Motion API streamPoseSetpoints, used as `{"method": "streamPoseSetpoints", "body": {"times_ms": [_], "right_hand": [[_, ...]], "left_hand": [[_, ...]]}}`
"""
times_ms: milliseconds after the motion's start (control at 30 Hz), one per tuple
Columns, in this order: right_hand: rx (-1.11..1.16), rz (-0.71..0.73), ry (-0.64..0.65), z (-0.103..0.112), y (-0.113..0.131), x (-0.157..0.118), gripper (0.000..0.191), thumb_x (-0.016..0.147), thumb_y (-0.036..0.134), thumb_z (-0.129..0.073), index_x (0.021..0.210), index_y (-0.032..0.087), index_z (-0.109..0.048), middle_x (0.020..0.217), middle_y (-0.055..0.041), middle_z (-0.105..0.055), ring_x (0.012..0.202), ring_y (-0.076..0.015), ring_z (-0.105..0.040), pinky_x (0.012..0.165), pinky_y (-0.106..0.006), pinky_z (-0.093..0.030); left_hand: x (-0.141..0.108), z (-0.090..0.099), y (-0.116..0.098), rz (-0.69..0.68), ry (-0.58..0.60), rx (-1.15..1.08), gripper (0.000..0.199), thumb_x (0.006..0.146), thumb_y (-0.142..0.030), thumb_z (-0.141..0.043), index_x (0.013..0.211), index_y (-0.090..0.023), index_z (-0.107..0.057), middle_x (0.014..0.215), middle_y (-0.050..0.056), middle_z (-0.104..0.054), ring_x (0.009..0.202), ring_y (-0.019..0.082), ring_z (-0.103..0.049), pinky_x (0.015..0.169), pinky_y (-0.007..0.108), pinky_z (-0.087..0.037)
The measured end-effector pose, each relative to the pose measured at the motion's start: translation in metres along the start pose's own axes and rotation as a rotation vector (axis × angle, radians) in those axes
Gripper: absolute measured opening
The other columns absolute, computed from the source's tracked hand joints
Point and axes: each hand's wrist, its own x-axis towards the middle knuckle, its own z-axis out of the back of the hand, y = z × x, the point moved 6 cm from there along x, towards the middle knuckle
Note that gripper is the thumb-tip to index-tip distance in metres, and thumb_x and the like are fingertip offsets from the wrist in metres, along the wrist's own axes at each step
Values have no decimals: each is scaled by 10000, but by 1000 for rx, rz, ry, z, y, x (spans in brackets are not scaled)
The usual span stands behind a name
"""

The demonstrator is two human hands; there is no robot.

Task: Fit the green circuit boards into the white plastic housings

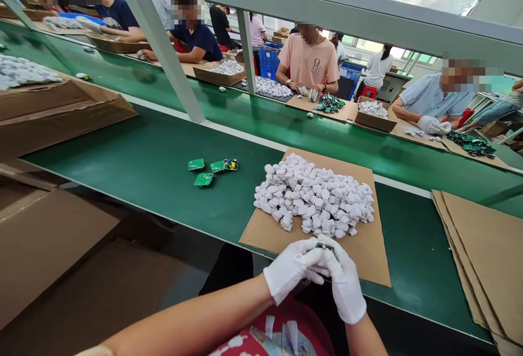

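Observation:
My left hand [292, 269] and my right hand [344, 280], both in white gloves, meet at the near edge of the bench. Between their fingers they grip a small green circuit board [324, 246]; the gloves cover most of it. Just beyond lies a heap of small white plastic-looking pieces [314, 195] on a cardboard sheet [261, 231]. To the left of the sheet, several loose green circuit boards [203, 179] rest on the green bench top, one with yellow and black components showing.
Flat cardboard sheets [486, 247] lean at the right, and an open carton [61, 111] stands at the left. A metal post [163, 45] and overhead beam cross in front. Past the green conveyor belt [261, 122], several co-workers handle white pieces and boards.

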Motion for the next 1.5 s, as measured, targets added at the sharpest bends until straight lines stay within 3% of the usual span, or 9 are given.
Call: {"method": "streamPoseSetpoints", "body": {"times_ms": [167,300,467,733,900,1033,1200,1333,1500], "right_hand": [[-58,10,27,0,3,0,547,820,493,-546,1277,194,-514,1174,-89,-641,1103,-248,-577,932,-347,-469],[-155,-31,11,1,-2,0,453,799,402,-609,1208,210,-575,1089,-74,-685,988,-224,-637,870,-306,-501],[12,18,99,4,-2,0,460,873,480,-464,1235,212,-557,1235,-70,-603,1175,-227,-522,1008,-362,-402],[-125,23,33,2,-6,1,407,870,410,-507,1236,241,-564,1203,-55,-627,1144,-226,-550,1018,-366,-394],[-86,27,-9,7,-5,0,429,880,425,-476,1255,229,-547,1223,-65,-613,1149,-232,-545,995,-368,-422],[-144,31,-37,7,-2,-1,483,825,440,-559,1246,203,-553,1124,-78,-668,1032,-237,-619,903,-323,-492],[-91,19,-10,5,0,3,442,851,457,-515,1209,208,-585,1132,-74,-664,1080,-234,-591,934,-333,-471],[-88,-16,8,7,3,5,422,856,472,-504,1190,232,-598,1162,-63,-649,1089,-237,-581,970,-364,-439],[16,0,97,8,12,9,504,866,541,-432,1247,232,-550,1270,-72,-576,1189,-265,-501,1027,-427,-374]], "left_hand": [[1,0,2,-4,36,-134,410,671,-491,-680,830,-131,-566,751,49,-623,651,132,-607,625,257,-486],[2,-1,2,11,31,-122,367,683,-450,-676,788,-113,-573,668,48,-620,584,126,-595,604,265,-486],[-1,-2,0,54,-13,-194,389,651,-469,-703,770,-127,-560,658,25,-597,618,144,-625,549,223,-457],[0,1,-2,40,-91,-30,431,577,-464,-760,749,-125,-556,648,32,-623,583,137,-608,568,245,-469],[-3,-8,-6,74,26,-208,333,669,-390,-722,815,-136,-562,755,54,-641,705,148,-638,637,234,-453],[-2,-16,-11,27,112,-192,289,676,-363,-709,755,-117,-580,699,44,-627,635,122,-605,676,266,-474],[1,-8,-8,63,26,-160,299,658,-361,-725,770,-130,-571,685,18,-604,634,122,-613,637,246,-478],[1,-6,-7,63,80,-118,348,665,-391,-724,843,-129,-579,779,56,-633,745,159,-642,639,238,-480],[1,-4,-17,8,89,-42,335,647,-385,-735,807,-128,-591,745,33,-617,641,110,-601,606,224,-488]]}}
